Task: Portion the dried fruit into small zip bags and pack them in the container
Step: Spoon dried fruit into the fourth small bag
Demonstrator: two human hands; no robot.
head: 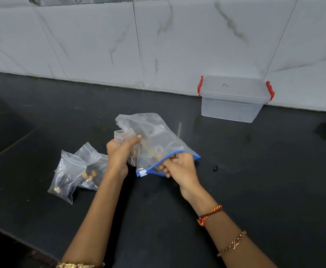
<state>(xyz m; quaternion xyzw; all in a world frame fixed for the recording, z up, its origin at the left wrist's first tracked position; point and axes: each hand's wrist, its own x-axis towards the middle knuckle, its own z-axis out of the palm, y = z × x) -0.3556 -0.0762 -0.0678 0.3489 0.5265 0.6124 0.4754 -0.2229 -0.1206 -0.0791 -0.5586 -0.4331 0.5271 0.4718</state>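
White marble-look wall tiles (100, 45) rise behind a black stone counter (255, 180). Against the wall sits the lidded clear container (233, 99) with red clips; a small scrawl on its lid is unreadable. The right hand (179, 167) reaches into the blue-zip fruit bag (158, 144). The left hand (119, 153) grips a small zip bag (123, 135). Two filled bags (77, 171) lie left. A dark piece (215, 168) lies loose.

Even, soft light; sharp centre, wide-angle bending at edges.
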